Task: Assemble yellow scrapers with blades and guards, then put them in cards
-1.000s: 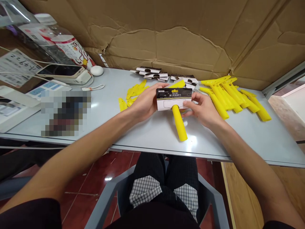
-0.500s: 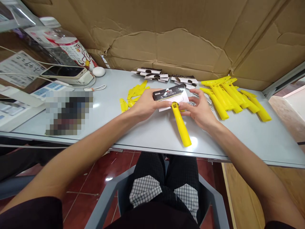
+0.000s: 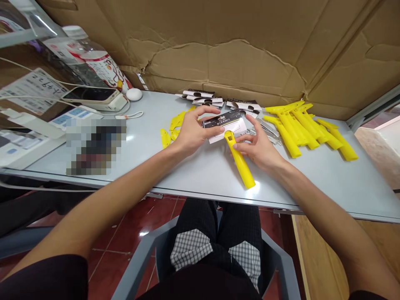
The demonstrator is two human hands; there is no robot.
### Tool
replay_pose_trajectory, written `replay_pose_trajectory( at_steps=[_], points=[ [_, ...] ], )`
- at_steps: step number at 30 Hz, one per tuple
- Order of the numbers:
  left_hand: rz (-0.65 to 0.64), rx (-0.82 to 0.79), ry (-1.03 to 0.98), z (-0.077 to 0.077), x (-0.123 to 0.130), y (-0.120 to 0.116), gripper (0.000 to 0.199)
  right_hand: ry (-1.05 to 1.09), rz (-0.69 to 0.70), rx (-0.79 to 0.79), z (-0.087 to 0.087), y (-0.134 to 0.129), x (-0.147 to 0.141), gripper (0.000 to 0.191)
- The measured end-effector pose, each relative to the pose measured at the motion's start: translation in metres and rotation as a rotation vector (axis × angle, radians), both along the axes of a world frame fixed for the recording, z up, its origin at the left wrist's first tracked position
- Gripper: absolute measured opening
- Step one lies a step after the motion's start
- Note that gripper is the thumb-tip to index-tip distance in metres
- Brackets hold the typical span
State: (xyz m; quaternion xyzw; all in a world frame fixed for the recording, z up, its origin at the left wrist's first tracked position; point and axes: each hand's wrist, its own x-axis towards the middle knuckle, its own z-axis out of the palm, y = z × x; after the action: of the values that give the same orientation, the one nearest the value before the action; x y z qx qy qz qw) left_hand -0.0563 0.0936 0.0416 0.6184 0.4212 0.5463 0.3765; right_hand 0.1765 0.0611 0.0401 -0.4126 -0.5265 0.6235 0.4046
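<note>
A black-and-white printed card sleeve [image 3: 229, 119] sits around the head end of a yellow scraper [image 3: 242, 166], whose handle slants down toward the table's front edge. My left hand [image 3: 194, 130] pinches the left end of the sleeve, thumb on the white face and fingers over the top edge. On the right, my right hand [image 3: 261, 145] has its thumb and fingers at the scraper's neck, with the index finger up at the sleeve's right end. The scraper's head is hidden inside the card. Behind my right fingers lie thin silvery blades [image 3: 271, 130].
Several yellow scraper handles [image 3: 308, 125] are piled at the right. Small yellow pieces [image 3: 165, 138] lie left of my left hand. Folded card sleeves [image 3: 204, 99] are stacked by the cardboard wall [image 3: 218, 25]. A phone [image 3: 90, 95], a white egg-shaped object [image 3: 134, 94] and bottles [image 3: 100, 62] stand at the left.
My left fingers have come up over the sleeve's top edge. My right fingers have closed in on the scraper's neck, and the handle end has swung slightly right. The view has shifted a little.
</note>
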Motion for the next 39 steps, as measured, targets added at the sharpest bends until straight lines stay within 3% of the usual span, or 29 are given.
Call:
replay_pose_trajectory(
  at_steps=[3, 8, 10, 14, 17, 20, 25, 30, 32, 34, 36, 39],
  points=[
    [0.003, -0.101, -0.017, -0.003, 0.001, 0.000, 0.048, 0.008, 0.041, -0.012, 0.001, -0.001, 0.001, 0.123],
    [-0.079, 0.034, 0.252, -0.004, 0.001, 0.004, 0.030, -0.062, 0.077, -0.016, -0.005, 0.001, 0.001, 0.065],
    [-0.047, 0.122, 0.371, 0.000, -0.010, 0.004, 0.022, -0.055, 0.063, -0.072, -0.010, 0.002, 0.002, 0.067],
    [0.225, 0.205, 0.475, -0.003, -0.063, -0.002, 0.019, -0.030, 0.066, -0.112, -0.013, 0.003, 0.003, 0.072],
    [0.337, 0.106, 0.621, -0.022, -0.105, -0.003, 0.034, -0.038, 0.058, -0.113, -0.011, 0.003, 0.003, 0.070],
    [0.273, 0.038, 0.791, -0.043, -0.118, 0.002, 0.046, -0.033, 0.056, -0.131, -0.010, 0.003, 0.004, 0.068],
    [0.168, 0.100, 0.882, -0.054, -0.083, 0.023, 0.046, 0.016, 0.055, -0.142, -0.009, 0.003, 0.004, 0.069],
    [0.174, 0.156, 0.812, -0.039, -0.049, 0.029, 0.036, 0.010, -0.011, -0.132, -0.010, 0.004, 0.006, 0.069],
    [0.283, 0.259, 0.711, -0.026, -0.040, 0.014, 0.030, 0.015, -0.031, -0.134, -0.010, 0.004, 0.006, 0.071],
    [0.329, 0.262, 0.620, -0.012, -0.029, -0.012, 0.026, 0.016, -0.039, -0.139, -0.010, 0.002, 0.005, 0.073],
    [0.255, 0.204, 0.592, -0.003, -0.017, -0.041, 0.024, -0.004, -0.024, -0.145, -0.009, -0.001, 0.003, 0.076],
    [0.199, 0.151, 0.606, -0.005, -0.001, -0.073, 0.030, -0.046, 0.032, -0.136, -0.006, -0.008, 0.000, 0.076]
  ],
)
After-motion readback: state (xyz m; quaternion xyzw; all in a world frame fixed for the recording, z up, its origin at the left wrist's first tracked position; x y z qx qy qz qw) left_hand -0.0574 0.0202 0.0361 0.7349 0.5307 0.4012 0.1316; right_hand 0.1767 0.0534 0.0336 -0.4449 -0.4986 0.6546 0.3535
